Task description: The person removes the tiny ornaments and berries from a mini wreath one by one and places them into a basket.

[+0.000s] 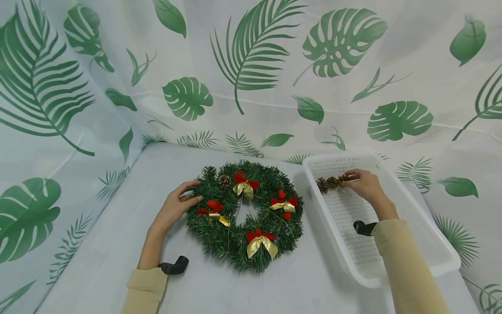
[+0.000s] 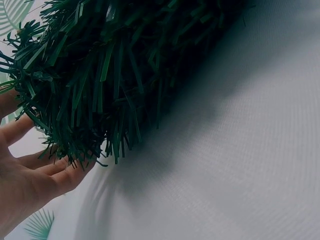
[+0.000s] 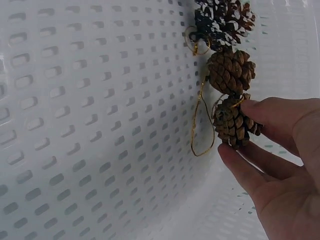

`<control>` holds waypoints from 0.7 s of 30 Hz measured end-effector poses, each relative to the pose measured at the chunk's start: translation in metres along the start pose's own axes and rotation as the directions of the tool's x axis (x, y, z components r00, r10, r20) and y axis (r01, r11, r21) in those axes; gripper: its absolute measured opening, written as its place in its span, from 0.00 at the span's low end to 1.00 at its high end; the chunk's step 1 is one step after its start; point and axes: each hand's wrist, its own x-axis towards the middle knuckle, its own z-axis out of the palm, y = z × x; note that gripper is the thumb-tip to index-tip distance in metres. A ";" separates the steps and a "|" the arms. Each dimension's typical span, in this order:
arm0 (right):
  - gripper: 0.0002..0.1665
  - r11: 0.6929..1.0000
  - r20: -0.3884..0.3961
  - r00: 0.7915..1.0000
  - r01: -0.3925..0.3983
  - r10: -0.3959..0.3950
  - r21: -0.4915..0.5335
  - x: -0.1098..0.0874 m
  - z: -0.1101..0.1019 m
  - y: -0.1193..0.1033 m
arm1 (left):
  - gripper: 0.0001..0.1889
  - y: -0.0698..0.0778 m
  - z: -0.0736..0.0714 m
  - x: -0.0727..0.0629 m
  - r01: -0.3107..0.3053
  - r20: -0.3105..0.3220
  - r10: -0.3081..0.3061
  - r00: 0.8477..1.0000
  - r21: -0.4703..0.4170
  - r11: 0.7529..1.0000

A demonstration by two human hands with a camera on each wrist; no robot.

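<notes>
A green wreath with red and gold bows and one pine cone near its upper left lies on the white-covered table. My left hand holds the wreath's left edge, fingers and thumb spread around the greenery; in the left wrist view some fingertips vanish behind the needles. Over in the white basket, my right hand pinches a brown pine cone between thumb and fingers. Gold cord loops hang by it. Another brown pine cone and a white-tipped pine cone lie in line beyond.
The basket has perforated walls and a raised rim, standing right of the wreath. Leaf-printed white cloth rises behind the table and at both sides. A black wrist device juts from the left sleeve, and another black device from the right.
</notes>
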 end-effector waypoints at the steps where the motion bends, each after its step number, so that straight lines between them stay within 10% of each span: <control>1: 0.29 1.000 0.000 1.000 -0.001 0.001 -0.002 0.000 0.000 0.000 | 0.30 0.000 0.000 0.000 -0.002 0.000 0.002 1.000 -0.001 1.000; 21: 0.30 1.000 0.016 1.000 -0.006 0.006 -0.013 -0.009 -0.007 0.001 | 0.31 0.001 0.000 0.000 0.001 -0.001 -0.001 1.000 -0.011 1.000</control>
